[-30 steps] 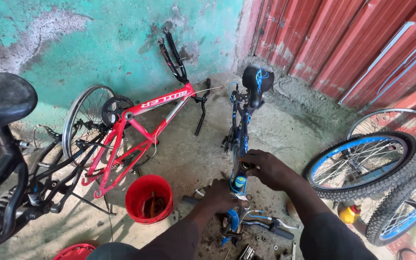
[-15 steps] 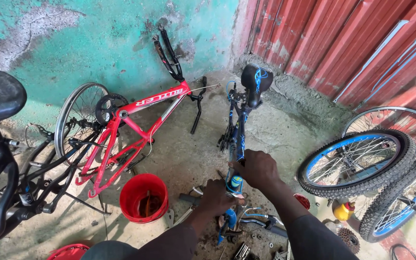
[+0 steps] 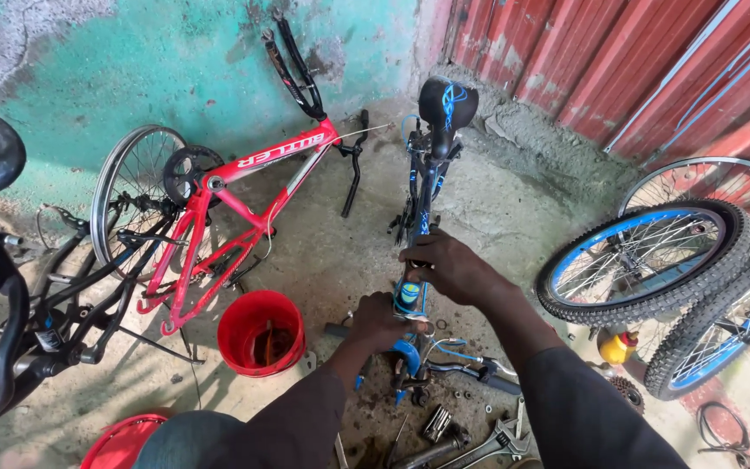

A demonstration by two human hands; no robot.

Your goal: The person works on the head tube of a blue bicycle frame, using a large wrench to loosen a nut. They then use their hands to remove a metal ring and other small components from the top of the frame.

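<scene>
1. Head view looks straight down on the blue bicycle frame (image 3: pixel 417 208), standing upside down on the concrete floor (image 3: pixel 332 252), saddle (image 3: pixel 446 102) away from the person and its front end between the two hands.
2. Right hand (image 3: pixel 446 265) is wrapped shut around the blue frame tube, just above a blue-and-yellow part at the front end. A second ago that hand lay lower and flatter over the same spot; now it has come up the tube and clamped on, which looks like steadying the frame.
3. Left hand (image 3: pixel 381 320) is closed low beside the frame's front end, fist tight; what it grips is hidden under the fingers, so I cannot tell the object. It has barely shifted over the last second.
4. Just below the hands: loose handlebar (image 3: pixel 470 372) with blue cable, and wrenches (image 3: pixel 488 439) and small parts scattered on the floor.
5. Left of the hands, a red bucket (image 3: pixel 261 333), near but not touching the frame.
6. Further left, a red bicycle frame (image 3: pixel 245 200) upside down against the turquoise wall (image 3: pixel 149 69), a black bicycle (image 3: pixel 10 304) beside it.
7. Right side: two blue-rimmed wheels (image 3: pixel 644 260) with knobby tyres lean near the red corrugated wall (image 3: pixel 618 61), well apart from the hands; a small yellow bottle (image 3: pixel 616 346) sits beneath them.
</scene>
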